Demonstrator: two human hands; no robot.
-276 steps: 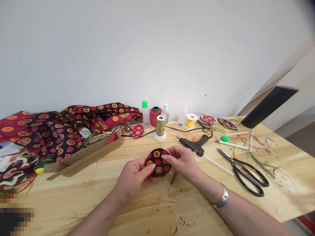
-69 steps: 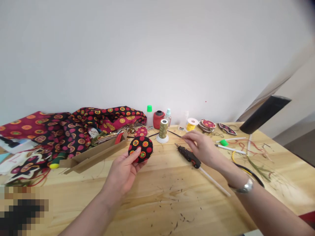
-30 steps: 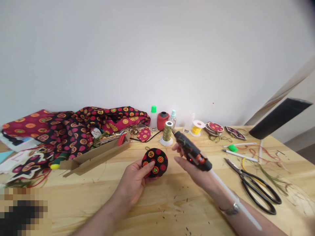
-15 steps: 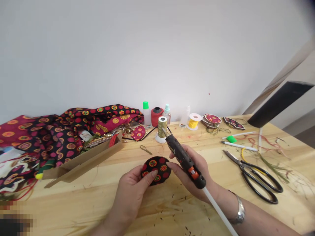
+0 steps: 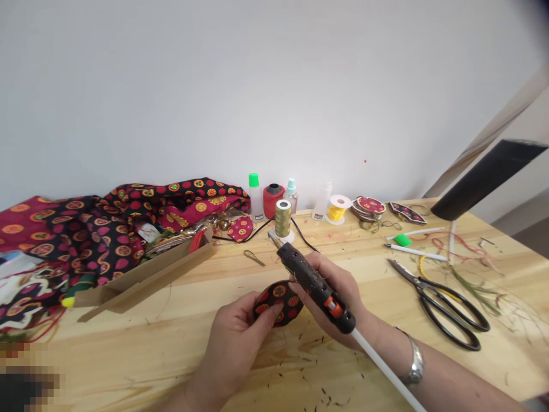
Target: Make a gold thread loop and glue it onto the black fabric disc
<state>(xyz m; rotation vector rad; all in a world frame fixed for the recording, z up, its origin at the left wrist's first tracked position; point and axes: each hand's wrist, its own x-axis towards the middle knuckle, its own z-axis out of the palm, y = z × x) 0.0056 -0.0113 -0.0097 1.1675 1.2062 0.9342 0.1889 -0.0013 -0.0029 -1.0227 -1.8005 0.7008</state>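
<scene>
My left hand (image 5: 238,335) pinches a round, black fabric-covered disc (image 5: 278,300) with red and yellow flower motifs, thumb on top. A black glue gun (image 5: 313,280) is gripped in my right hand (image 5: 338,286); its metal nozzle points up and left, toward the gold thread spool (image 5: 283,220). From the back of the gun a long white glue stick (image 5: 381,366) sticks out. Part of the disc's right side lies behind the gun and my right fingers. A small loop of cord (image 5: 254,258) rests on the table beyond the disc.
Black-handled scissors (image 5: 441,303) lie at the right beside a white pen (image 5: 416,252). Patterned fabric (image 5: 120,223) and an open cardboard box (image 5: 146,280) fill the left. Along the wall stand bottles, a red thread cone (image 5: 273,201), a yellow spool (image 5: 337,212) and stacked fabric discs (image 5: 369,209).
The disc has shifted slightly right and tilted in my left hand. The glue gun's nozzle has swung left and a little down, off the front of the gold spool.
</scene>
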